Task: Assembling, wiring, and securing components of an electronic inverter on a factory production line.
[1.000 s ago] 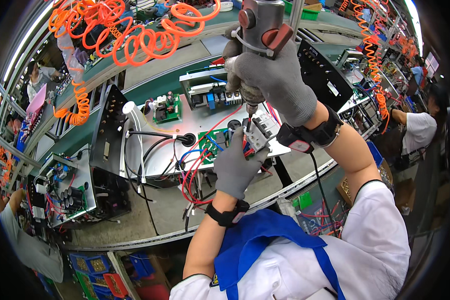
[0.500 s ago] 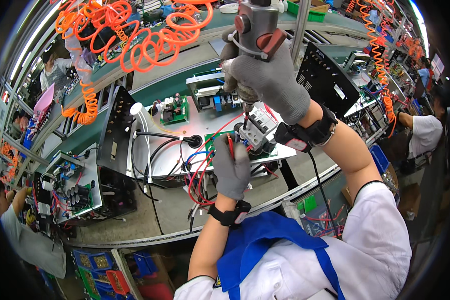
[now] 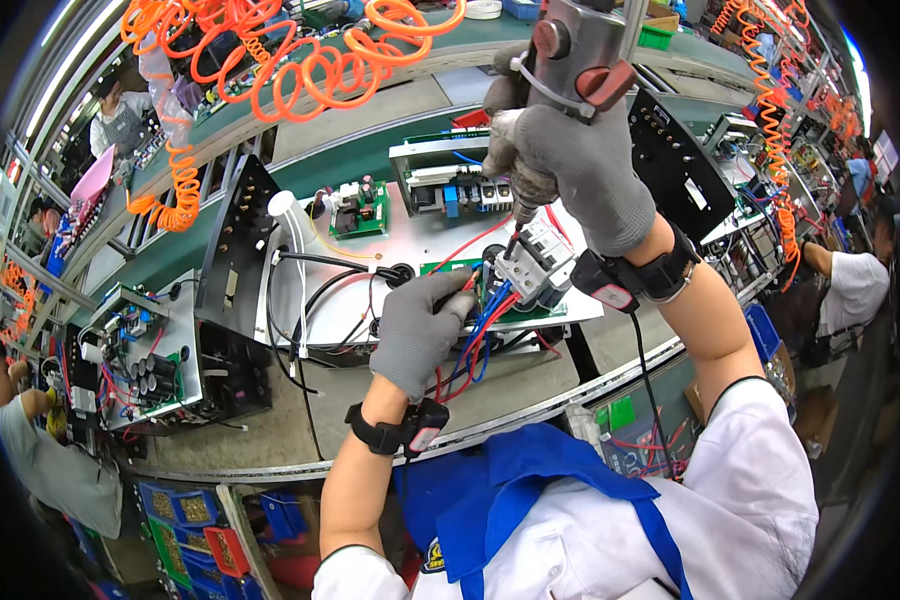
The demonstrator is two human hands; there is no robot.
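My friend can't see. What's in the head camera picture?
Gloved right hand grips a grey power driver, bit at a pale terminal block; gloved left hand is by red and blue wires. A green circuit board and coiled orange hoses are nearby.

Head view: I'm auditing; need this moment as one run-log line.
right hand: gripping power screwdriver; left hand: at red wire, grip unclear; bit: at terminal block

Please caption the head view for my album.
Gloved right hand holds a power driver at a pale terminal block, left hand near red and blue wires.
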